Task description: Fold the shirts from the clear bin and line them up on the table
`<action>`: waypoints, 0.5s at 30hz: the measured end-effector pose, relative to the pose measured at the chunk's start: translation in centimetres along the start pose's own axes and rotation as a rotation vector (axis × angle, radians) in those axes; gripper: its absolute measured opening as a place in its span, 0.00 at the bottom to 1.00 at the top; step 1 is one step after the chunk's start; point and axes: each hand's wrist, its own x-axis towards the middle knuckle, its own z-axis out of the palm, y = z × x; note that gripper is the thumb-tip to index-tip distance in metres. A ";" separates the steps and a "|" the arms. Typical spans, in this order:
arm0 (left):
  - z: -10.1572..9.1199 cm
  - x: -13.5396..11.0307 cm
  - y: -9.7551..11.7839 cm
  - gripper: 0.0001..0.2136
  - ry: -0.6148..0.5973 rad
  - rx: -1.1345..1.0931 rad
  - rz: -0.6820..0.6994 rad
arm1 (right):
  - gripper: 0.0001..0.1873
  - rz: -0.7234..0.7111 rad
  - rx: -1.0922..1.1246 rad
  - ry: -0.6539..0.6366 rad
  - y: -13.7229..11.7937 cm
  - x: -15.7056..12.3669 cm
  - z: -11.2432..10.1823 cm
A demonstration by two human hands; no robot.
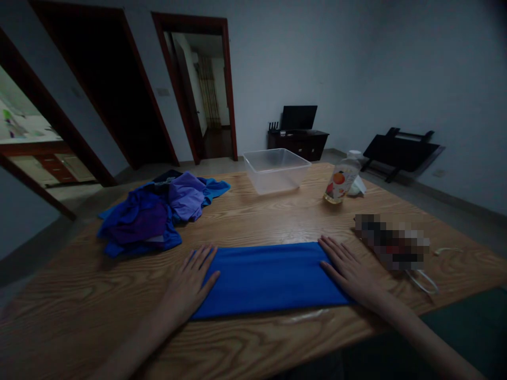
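A blue cloth (269, 279), folded into a flat, wide strip, lies on the wooden table in front of me. My left hand (194, 282) rests flat over its left end, fingers stretched out and thumb apart. Over the right end lies my right hand (348, 274), also flat with its fingers extended. Neither hand grips anything. Beyond my left hand is a loose pile of crumpled clothes (144, 214) in blue, purple and lavender.
A clear plastic bin (277, 174) stands at the table's far side. Right of it are a labelled bottle (343, 179) and something whitish (357, 187). A blurred-out item (390, 243) with a white cord (425, 283) lies on the right of the table (253, 224).
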 end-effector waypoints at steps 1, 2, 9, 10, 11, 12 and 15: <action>0.0 0.1 -0.2 0.30 -0.014 -0.013 -0.008 | 0.37 0.019 0.000 0.010 0.3 -0.2 0.1; -0.2 0.3 -0.4 0.30 -0.039 -0.029 -0.010 | 0.37 0.035 -0.005 0.022 0.5 -0.4 0.2; -5.4 4.7 -0.4 0.27 -0.188 -0.238 -0.030 | 0.39 0.263 -0.032 0.201 -1.7 -2.5 -0.9; -6.1 5.3 -0.5 0.26 -0.225 -0.264 -0.021 | 0.39 0.276 0.023 0.211 -2.0 -2.7 -1.1; -6.7 5.8 -0.6 0.24 -0.274 -0.290 -0.008 | 0.40 0.295 0.095 0.216 -2.1 -2.8 -1.2; -7.2 6.2 -0.9 0.23 -0.332 -0.316 0.009 | 0.41 0.320 0.177 0.208 -2.1 -2.8 -1.4; -8.3 6.5 -2.2 0.22 -0.471 -0.388 0.058 | 0.46 0.418 0.398 0.081 -0.8 -1.6 -2.4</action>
